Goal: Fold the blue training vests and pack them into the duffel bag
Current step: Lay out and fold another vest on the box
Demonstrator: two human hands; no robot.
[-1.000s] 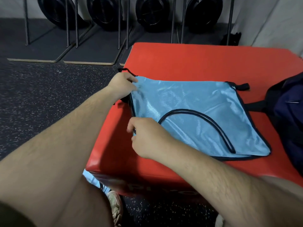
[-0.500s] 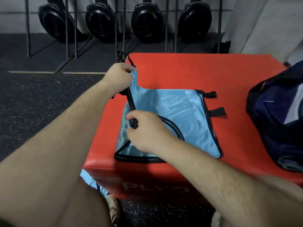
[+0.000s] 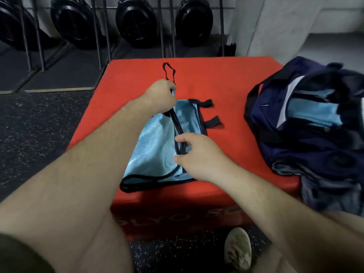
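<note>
While the left hand (image 3: 160, 95) grips the vest (image 3: 155, 150) and the right hand (image 3: 199, 154) pinches its trim (image 3: 178, 127), the open bag (image 3: 307, 146) beside it holds folded blue vests (image 3: 313, 113).

A gym, black weight plates (image 3: 136, 22) racked by the wall, speckled rubber floor (image 3: 39, 127), red plyo box (image 3: 226, 79)

Blue vest (image 3: 155, 152) half-folded; duffel bag (image 3: 307, 138) (unzipped) beside it
</note>
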